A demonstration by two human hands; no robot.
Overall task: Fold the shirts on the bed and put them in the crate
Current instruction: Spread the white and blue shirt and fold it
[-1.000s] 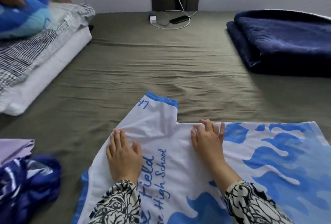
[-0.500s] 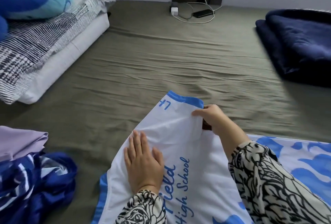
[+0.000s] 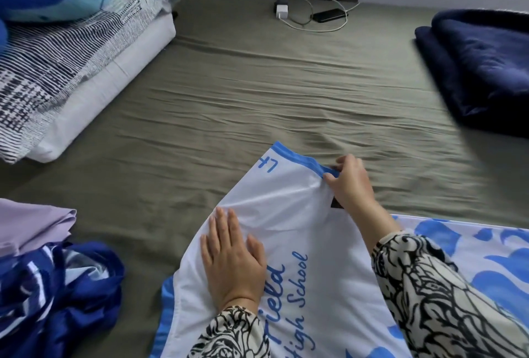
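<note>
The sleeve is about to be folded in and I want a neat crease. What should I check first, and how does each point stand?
1. Right hand has a grip on the sleeve cuff: ok.
2. Left hand presses flat on the shirt at the shoulder: ok.
3. Sleeve lies smooth: not ok, it creases near the grip.
4. Sheet beyond the sleeve is free of clutter: ok.
5. Shirt's near edge lies flat: cannot tell, out of view.
6. Crate within reach: cannot tell, not in view.

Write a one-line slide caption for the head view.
Left hand flat on the white school shirt, right hand pinching its blue-trimmed sleeve.
</note>
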